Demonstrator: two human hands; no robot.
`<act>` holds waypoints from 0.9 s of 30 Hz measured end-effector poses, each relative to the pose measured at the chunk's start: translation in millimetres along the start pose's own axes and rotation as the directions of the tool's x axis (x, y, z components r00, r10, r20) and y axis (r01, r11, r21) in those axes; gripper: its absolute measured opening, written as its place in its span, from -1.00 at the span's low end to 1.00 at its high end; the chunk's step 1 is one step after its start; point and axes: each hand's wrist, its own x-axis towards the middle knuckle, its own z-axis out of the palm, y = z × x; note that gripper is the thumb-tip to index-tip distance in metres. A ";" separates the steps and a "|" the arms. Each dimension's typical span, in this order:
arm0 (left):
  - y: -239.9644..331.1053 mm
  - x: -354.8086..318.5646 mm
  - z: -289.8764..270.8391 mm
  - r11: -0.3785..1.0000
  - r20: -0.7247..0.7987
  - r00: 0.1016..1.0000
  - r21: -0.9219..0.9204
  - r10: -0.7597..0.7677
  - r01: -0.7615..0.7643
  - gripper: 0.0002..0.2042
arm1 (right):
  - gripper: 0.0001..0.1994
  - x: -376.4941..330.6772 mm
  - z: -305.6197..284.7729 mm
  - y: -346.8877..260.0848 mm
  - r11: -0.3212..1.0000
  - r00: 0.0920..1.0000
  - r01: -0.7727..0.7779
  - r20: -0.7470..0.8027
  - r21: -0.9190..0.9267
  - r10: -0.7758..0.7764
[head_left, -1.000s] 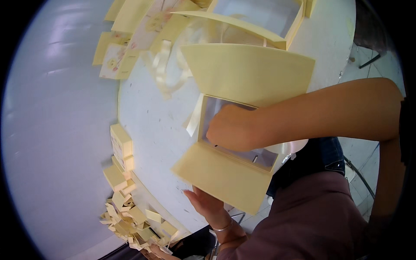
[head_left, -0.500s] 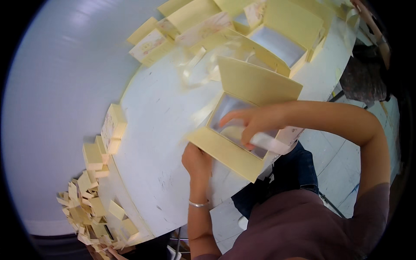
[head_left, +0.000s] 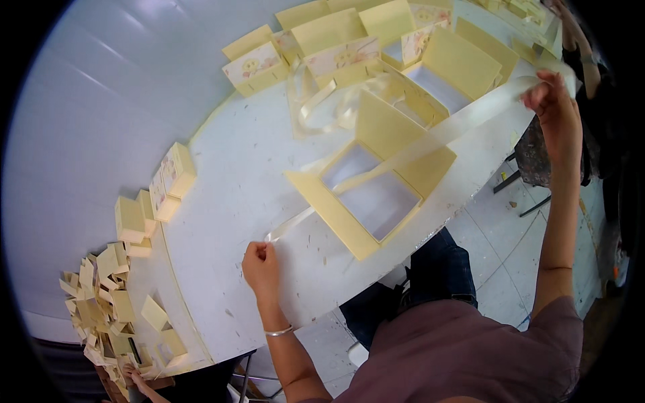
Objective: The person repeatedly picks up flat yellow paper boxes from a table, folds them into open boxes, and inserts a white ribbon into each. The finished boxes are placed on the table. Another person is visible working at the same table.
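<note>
A pale yellow cardboard box [head_left: 339, 218] lies open on the white table, its flaps spread and its inside white. A cream ribbon [head_left: 463, 122] runs through it, with one end coming out past the left flap and the other stretched up to the right. My left hand [head_left: 261, 272], wearing a bangle, pinches the short end just left of the box. Held high beyond the table's right edge, my right hand [head_left: 559, 117] grips the long end, whose tip is blurred.
Open yellow boxes with printed fronts [head_left: 342, 57] stand along the far side, near a loose coil of ribbon [head_left: 316, 111]. Small boxes [head_left: 178, 171] line the left edge, with a heap of box pieces [head_left: 101, 295] beyond. Other people's hands show at far right [head_left: 571, 30] and lower left [head_left: 134, 376].
My right hand has come out of the box and swung up to the right, drawing the ribbon taut. My left hand has moved left and down, away from the flap, with the ribbon's end.
</note>
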 end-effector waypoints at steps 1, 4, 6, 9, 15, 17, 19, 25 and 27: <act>-6.6 -2.1 2.3 1.000 -0.003 1.000 0.003 -0.022 0.022 -0.87 | -0.51 4.2 -1.6 -8.8 0.991 0.999 -0.032 0.010 -0.131 0.033; -19.3 -8.7 1.3 0.997 -0.007 0.997 0.022 -0.075 0.075 -0.87 | -0.53 18.9 -6.9 -38.4 0.853 0.974 -0.158 0.062 -0.498 0.216; -24.8 -14.1 -18.2 0.994 -0.021 0.995 0.038 -0.101 0.102 -0.86 | -0.54 33.3 0.1 -19.3 0.894 0.999 0.003 0.030 -0.448 0.012; -39.7 -8.9 -13.6 0.976 0.012 0.985 0.136 -0.175 0.171 -0.87 | -0.63 39.5 53.6 -25.0 1.000 0.999 0.000 -0.040 0.017 0.001; 59.6 -40.5 -20.7 0.903 -0.146 0.988 -0.417 0.044 -0.102 -0.30 | -0.75 58.6 115.1 -55.3 0.968 0.632 -0.230 0.741 -0.100 0.226; 99.8 -54.9 -0.9 0.734 -0.036 0.986 -0.664 0.165 -0.147 -0.21 | -0.82 47.2 162.5 -37.6 0.911 0.504 0.036 0.795 -0.411 0.338; 129.8 -54.5 19.9 0.693 0.027 0.972 -0.706 0.233 -0.146 -0.20 | -0.80 39.3 172.3 -6.5 0.855 0.296 0.248 0.876 -0.455 0.380; 130.2 -16.7 30.5 0.587 0.280 0.926 -0.805 0.255 0.082 -0.19 | -0.87 -7.2 154.8 74.9 0.765 0.262 0.431 0.878 -0.478 0.401; 123.1 -14.5 27.4 0.548 0.333 0.919 -0.819 0.211 0.171 -0.20 | -0.89 -7.4 155.5 77.8 0.711 0.235 0.469 0.850 -0.524 0.471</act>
